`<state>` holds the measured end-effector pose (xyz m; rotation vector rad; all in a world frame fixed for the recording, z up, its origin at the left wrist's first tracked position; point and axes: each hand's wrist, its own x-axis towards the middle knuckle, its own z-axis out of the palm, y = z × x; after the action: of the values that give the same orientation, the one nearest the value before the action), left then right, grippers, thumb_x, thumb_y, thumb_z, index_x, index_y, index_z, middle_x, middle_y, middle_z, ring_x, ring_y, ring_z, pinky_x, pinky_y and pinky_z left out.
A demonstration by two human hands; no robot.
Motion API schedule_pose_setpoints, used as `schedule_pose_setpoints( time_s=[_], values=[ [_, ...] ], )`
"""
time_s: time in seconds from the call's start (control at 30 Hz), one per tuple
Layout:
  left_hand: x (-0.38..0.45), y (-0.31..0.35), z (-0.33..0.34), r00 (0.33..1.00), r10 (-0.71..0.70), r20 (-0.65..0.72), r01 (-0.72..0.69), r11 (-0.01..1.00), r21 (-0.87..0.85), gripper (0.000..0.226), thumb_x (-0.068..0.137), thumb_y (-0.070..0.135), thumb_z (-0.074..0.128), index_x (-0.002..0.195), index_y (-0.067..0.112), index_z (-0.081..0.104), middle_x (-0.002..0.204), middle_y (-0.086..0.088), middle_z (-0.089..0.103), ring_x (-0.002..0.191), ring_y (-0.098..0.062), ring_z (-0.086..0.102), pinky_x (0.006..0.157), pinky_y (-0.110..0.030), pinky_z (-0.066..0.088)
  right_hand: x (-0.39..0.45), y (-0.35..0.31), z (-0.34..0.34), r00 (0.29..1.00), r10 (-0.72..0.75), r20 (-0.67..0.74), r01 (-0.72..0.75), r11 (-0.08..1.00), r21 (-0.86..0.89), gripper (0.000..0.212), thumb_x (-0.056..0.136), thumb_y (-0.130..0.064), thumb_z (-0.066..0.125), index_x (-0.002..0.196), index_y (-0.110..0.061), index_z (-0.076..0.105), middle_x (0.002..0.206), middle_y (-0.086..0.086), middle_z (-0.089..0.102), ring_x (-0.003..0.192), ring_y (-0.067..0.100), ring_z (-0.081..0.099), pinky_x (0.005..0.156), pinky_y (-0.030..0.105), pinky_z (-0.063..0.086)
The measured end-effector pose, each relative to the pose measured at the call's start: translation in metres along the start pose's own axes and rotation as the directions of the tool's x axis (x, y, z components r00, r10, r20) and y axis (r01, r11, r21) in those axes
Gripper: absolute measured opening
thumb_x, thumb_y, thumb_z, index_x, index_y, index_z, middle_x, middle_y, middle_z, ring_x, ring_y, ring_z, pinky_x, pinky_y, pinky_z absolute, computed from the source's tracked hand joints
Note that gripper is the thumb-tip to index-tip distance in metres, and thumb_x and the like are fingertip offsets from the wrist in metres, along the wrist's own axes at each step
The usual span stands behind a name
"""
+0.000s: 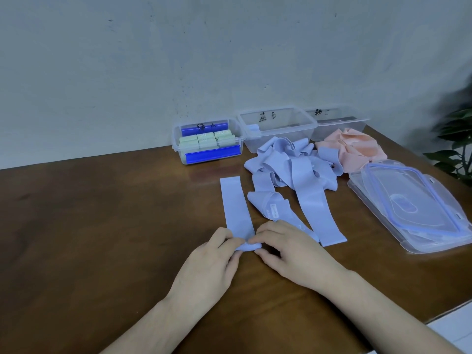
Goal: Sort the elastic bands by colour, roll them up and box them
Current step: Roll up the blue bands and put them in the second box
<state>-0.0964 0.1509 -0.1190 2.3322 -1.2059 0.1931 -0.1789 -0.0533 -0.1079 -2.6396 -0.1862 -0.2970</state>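
Observation:
A flat blue elastic band (235, 203) lies lengthwise on the brown table (102, 226). Its near end is rolled into a small coil between my hands. My left hand (214, 261) and my right hand (288, 251) both pinch that coil with curled fingers. Behind them sits a tangled heap of blue bands (291, 169), and a heap of pink bands (355, 149) lies to its right. At the back, a clear box (178, 146) holds several rolled green bands (207, 140). The middle clear box (278, 123) has one blue roll inside at its left. The right clear box (342, 121) looks empty.
Stacked clear lids with blue seals (413, 205) lie at the right of the table. A green plant (457, 144) stands past the table's right edge. A pale wall runs behind the boxes.

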Motion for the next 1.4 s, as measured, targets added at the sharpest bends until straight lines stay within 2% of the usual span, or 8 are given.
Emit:
schedule_pose_setpoints(
  time_s=[0.2, 0.4, 0.6, 0.8, 0.97, 1.2, 1.33, 1.4],
  values=[
    [0.006, -0.001, -0.001, 1.0, 0.007, -0.009, -0.007, 1.0, -0.024, 0.015, 0.095, 0.027, 0.061, 0.109, 0.025, 0.068, 0.101, 0.013, 0.053, 0.061, -0.006, 0.054, 0.059, -0.009, 0.04, 0.004, 0.002, 0.0, 1.0, 0.008, 0.027, -0.008, 1.0, 0.011, 0.024, 0.1, -0.034, 0.054, 0.119, -0.03, 0.068, 0.111, -0.018, 0.06, 0.103, 0.0, 0.053, 0.092, 0.014, 0.042],
    [-0.004, 0.006, -0.012, 0.998, 0.056, 0.031, -0.056, 0.998, 0.013, 0.029, 0.096, 0.035, 0.041, 0.108, 0.028, 0.067, 0.098, 0.015, 0.052, 0.059, -0.005, 0.052, 0.06, -0.006, 0.033, -0.007, -0.007, -0.005, 0.997, -0.004, 0.074, 0.002, 0.999, 0.032, 0.032, 0.1, -0.043, 0.046, 0.122, -0.033, 0.066, 0.11, -0.02, 0.059, 0.103, 0.002, 0.053, 0.091, 0.019, 0.045],
    [-0.017, 0.006, -0.015, 0.994, 0.047, 0.097, -0.046, 0.999, -0.015, 0.036, 0.097, 0.04, 0.035, 0.112, 0.031, 0.066, 0.104, 0.02, 0.052, 0.07, -0.004, 0.056, 0.065, -0.006, 0.038, -0.022, -0.013, 0.001, 0.999, -0.018, 0.048, 0.016, 0.999, 0.044, 0.029, 0.098, -0.041, 0.053, 0.122, -0.034, 0.067, 0.112, -0.025, 0.053, 0.103, 0.003, 0.05, 0.088, 0.022, 0.046],
    [-0.016, 0.009, -0.016, 0.997, -0.004, 0.078, 0.004, 1.0, -0.004, 0.025, 0.096, 0.035, 0.046, 0.109, 0.03, 0.068, 0.103, 0.021, 0.054, 0.064, -0.002, 0.052, 0.056, -0.003, 0.036, -0.025, -0.011, 0.004, 0.999, 0.009, 0.035, -0.012, 0.996, 0.09, 0.029, 0.096, -0.043, 0.056, 0.123, -0.038, 0.064, 0.116, -0.026, 0.053, 0.108, 0.003, 0.052, 0.09, 0.024, 0.047],
    [-0.016, 0.011, -0.017, 0.998, 0.037, 0.053, -0.036, 0.999, -0.018, 0.021, 0.094, 0.041, 0.048, 0.11, 0.033, 0.059, 0.104, 0.019, 0.05, 0.062, -0.003, 0.049, 0.056, -0.009, 0.039, -0.018, -0.008, 0.001, 0.998, 0.003, 0.059, -0.009, 0.995, 0.103, 0.027, 0.098, -0.04, 0.053, 0.122, -0.035, 0.065, 0.113, -0.024, 0.055, 0.103, 0.007, 0.054, 0.088, 0.026, 0.048],
    [-0.012, 0.004, -0.011, 1.0, 0.026, 0.017, -0.026, 1.0, -0.014, 0.024, 0.096, 0.037, 0.047, 0.105, 0.029, 0.067, 0.101, 0.017, 0.056, 0.065, -0.006, 0.056, 0.058, -0.013, 0.046, -0.015, -0.005, 0.001, 0.999, 0.019, 0.05, -0.025, 0.992, 0.121, 0.03, 0.094, -0.042, 0.058, 0.124, -0.039, 0.063, 0.116, -0.027, 0.051, 0.109, 0.005, 0.052, 0.092, 0.023, 0.046],
    [-0.011, 0.004, -0.012, 0.999, -0.005, 0.039, 0.006, 1.0, -0.028, 0.027, 0.098, 0.039, 0.043, 0.109, 0.029, 0.066, 0.104, 0.018, 0.053, 0.063, -0.005, 0.052, 0.059, -0.004, 0.036, -0.012, -0.004, 0.003, 0.999, 0.01, 0.031, -0.013, 0.993, 0.114, 0.027, 0.093, -0.041, 0.06, 0.119, -0.035, 0.065, 0.113, -0.024, 0.054, 0.105, 0.007, 0.055, 0.087, 0.027, 0.048],
    [-0.012, 0.004, -0.013, 0.999, 0.0, 0.046, 0.002, 0.999, -0.035, 0.024, 0.098, 0.039, 0.045, 0.112, 0.031, 0.062, 0.107, 0.017, 0.05, 0.062, -0.005, 0.051, 0.058, -0.006, 0.037, -0.009, -0.004, 0.003, 0.999, 0.014, 0.034, -0.018, 0.994, 0.107, 0.027, 0.094, -0.042, 0.057, 0.118, -0.034, 0.066, 0.111, -0.024, 0.056, 0.103, 0.007, 0.056, 0.087, 0.026, 0.048]
  ],
)
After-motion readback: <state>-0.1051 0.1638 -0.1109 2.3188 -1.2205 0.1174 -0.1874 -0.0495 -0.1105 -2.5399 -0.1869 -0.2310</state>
